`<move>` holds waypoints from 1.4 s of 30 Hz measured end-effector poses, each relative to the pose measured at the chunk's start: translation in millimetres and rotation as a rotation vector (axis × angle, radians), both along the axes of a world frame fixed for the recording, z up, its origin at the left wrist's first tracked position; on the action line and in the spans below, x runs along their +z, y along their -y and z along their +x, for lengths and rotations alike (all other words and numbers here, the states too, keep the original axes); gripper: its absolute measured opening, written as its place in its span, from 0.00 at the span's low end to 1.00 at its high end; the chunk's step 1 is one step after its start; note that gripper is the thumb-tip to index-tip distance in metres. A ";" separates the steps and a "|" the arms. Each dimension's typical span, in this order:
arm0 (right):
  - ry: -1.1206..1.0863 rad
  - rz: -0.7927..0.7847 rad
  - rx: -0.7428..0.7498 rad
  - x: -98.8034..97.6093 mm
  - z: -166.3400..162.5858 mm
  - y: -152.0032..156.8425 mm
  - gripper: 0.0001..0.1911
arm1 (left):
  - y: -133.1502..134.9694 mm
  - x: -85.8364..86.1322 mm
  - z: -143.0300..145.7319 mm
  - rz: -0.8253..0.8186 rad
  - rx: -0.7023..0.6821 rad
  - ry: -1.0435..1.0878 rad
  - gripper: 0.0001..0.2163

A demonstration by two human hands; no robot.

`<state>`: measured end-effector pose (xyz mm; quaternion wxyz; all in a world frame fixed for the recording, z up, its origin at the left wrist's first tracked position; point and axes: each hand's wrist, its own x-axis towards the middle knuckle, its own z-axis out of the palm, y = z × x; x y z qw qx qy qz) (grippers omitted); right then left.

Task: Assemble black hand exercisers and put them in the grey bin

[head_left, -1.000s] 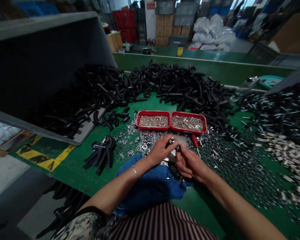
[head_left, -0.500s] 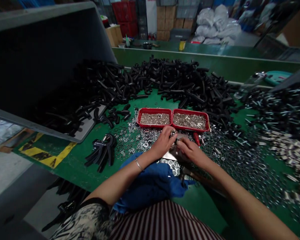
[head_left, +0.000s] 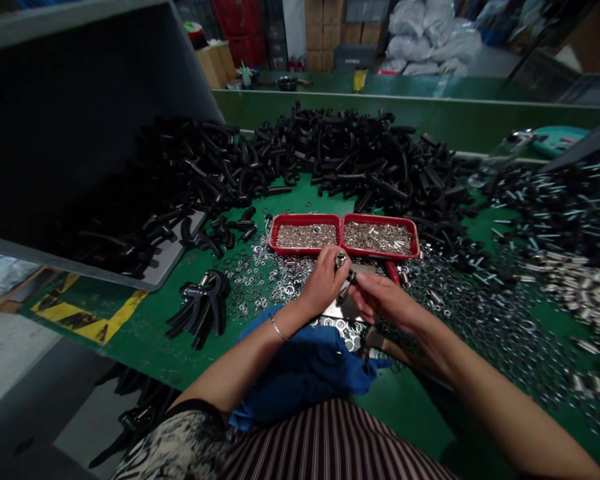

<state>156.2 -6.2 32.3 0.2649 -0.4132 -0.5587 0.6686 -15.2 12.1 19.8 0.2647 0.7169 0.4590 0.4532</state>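
Note:
My left hand [head_left: 321, 285] is closed around a small shiny metal cylinder [head_left: 341, 259], whose end shows above the thumb. My right hand [head_left: 387, 299] pinches a small dark piece [head_left: 353, 276] right beside the cylinder; whether the two pieces are joined I cannot tell. Both hands are over a flat metal plate [head_left: 347, 309]. Just beyond them stand a left red tray [head_left: 271, 241] of tiny metal parts and a right red tray [head_left: 417, 248] of small pins. A red handle [head_left: 393, 272] lies behind my right hand.
Black curved levers [head_left: 330, 147] are heaped behind the trays and in a tipped grey bin [head_left: 173, 263]. Loose rings and metal sleeves [head_left: 575, 293] spread to the right. A hammer [head_left: 397, 348] and a blue cloth [head_left: 305, 367] lie near me; a lever bundle [head_left: 200, 303] lies left.
My right hand has turned and shifted slightly right, so the dark piece shows more clearly between the hands. My left hand still grips the cylinder. The whole view has moved a little.

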 end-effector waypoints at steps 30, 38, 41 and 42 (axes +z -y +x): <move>0.843 0.750 0.019 -27.6 135.6 98.9 0.12 | -128.8 9.9 55.4 0.048 -0.181 -1.013 0.10; 0.936 0.791 -0.002 -40.3 103.2 126.2 0.08 | -136.4 1.2 60.5 0.005 -0.200 -1.044 0.08; 0.887 0.818 -0.079 -32.8 106.6 112.5 0.08 | -128.6 0.7 55.3 0.015 -0.148 -0.965 0.06; 0.877 0.828 -0.121 -30.0 107.5 106.9 0.08 | -126.2 0.7 54.8 0.017 -0.128 -0.908 0.06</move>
